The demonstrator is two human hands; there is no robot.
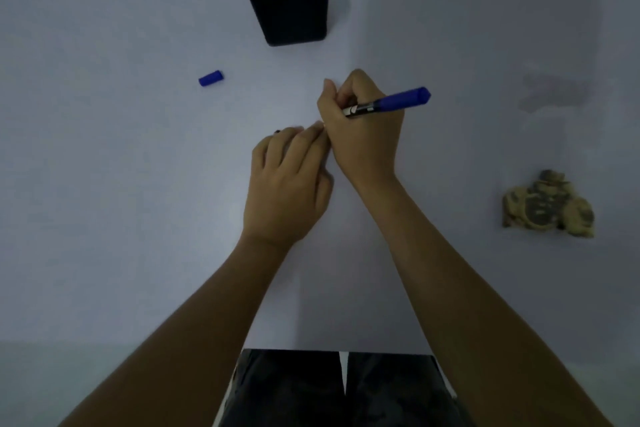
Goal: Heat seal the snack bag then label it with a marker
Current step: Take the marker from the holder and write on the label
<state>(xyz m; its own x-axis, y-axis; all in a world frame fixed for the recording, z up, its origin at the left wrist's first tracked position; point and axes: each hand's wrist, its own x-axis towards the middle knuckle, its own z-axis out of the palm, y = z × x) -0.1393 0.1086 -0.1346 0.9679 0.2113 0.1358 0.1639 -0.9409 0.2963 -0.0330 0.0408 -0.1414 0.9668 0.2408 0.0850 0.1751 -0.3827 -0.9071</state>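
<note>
Head view: we saw the right hand (360,128) closed around a blue marker (391,102), barrel slanting up to the right, tip hidden under the fist. Left hand (287,180) lay knuckles-up, fingers curled down onto the white table (104,184), touching the right. Marker cap (211,78) lay well left. We could not make out the snack bag. Black mesh holder (294,7) stood beyond.

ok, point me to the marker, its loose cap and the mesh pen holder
marker (398,102): head view, blue barrel behind the right hand
cap (211,78): head view, middle of its side
mesh pen holder (294,14): head view, front wall
</note>
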